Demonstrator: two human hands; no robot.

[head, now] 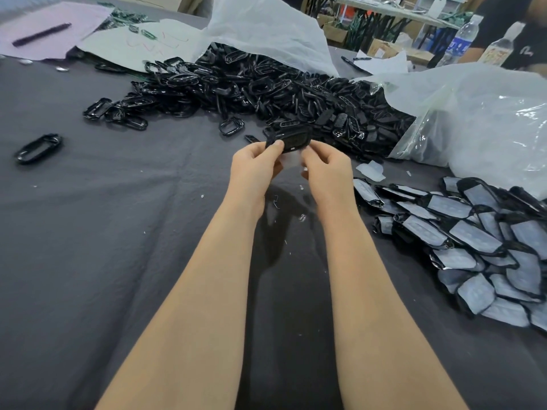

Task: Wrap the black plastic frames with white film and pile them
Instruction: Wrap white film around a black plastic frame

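My left hand (254, 167) pinches the left end of a black plastic frame (291, 139) held up over the grey table. At the frame's right end, my right hand (324, 167) has its fingers curled, pinching a piece of thin white film (291, 161) that hangs below the frame. A big heap of bare black frames (236, 84) spreads across the table behind my hands. On the right lies a pile of frames covered with white film (479, 247).
Large white plastic bags (488, 122) lie at the right and back. A loose frame (38, 147) lies at the left. Papers and a pen (41, 34) sit at the far left. Two water bottles (458, 42) and another person stand at the back right.
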